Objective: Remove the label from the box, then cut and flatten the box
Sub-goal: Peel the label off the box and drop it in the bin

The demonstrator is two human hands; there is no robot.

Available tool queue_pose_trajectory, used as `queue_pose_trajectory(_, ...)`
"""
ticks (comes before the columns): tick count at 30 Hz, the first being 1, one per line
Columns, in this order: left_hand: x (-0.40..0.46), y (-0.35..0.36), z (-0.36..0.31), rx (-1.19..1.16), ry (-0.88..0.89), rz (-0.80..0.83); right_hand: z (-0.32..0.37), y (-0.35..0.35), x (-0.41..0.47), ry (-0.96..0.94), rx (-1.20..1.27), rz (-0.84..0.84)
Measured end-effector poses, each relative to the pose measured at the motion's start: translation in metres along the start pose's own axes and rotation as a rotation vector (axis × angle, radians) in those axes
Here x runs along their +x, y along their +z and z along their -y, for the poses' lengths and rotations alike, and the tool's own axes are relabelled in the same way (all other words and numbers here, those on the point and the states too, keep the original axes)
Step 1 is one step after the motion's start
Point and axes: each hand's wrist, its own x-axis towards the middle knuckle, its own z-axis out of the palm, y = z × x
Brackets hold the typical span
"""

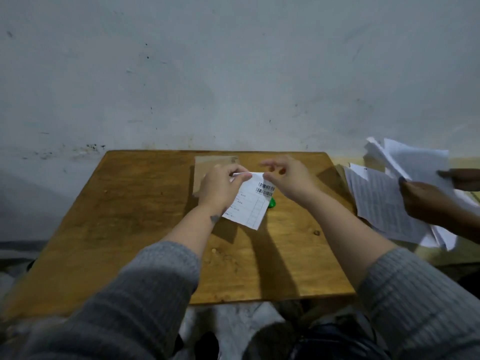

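1. The wooden table (145,229) lies before me.
2. The box (207,168) rests flat at its far edge, behind my hands.
3. My left hand (220,188) and right hand (288,178) both pinch the label's (249,203) top edge, holding it above the table.
4. Something green (272,203) peeks from behind the label.

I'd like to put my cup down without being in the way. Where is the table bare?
The table is bare along its left side and its near edge. It is crowded at the far middle, where both hands hold the label before the box, and at the right by the papers.
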Motion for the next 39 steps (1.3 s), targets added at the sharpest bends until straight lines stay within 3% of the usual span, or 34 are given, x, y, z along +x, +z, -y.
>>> queue_pose_trajectory(9, -0.111, 0.031, -0.025, 0.117, 0.027, 0.019, -0.031, -0.011, -0.096, -0.200, -0.184, 0.007)
queue_pose_trajectory(15, -0.168, 0.034, -0.022, -0.063, -0.178, 0.032, -0.034, 0.008, -0.148, -0.278, -0.179, 0.073)
queue_pose_trajectory(28, -0.213, -0.020, -0.005, -0.317, -0.462, -0.113, -0.007, 0.035, -0.206, -0.413, -0.116, -0.037)
queue_pose_trajectory(33, -0.233, -0.053, 0.014, -0.287, -0.368, -0.265, -0.008, 0.029, -0.235, -0.289, 0.025, -0.038)
queue_pose_trajectory(39, -0.274, -0.067, 0.035, -0.213, -0.483, -0.444, -0.019, 0.024, -0.275, -0.113, 0.132, -0.142)
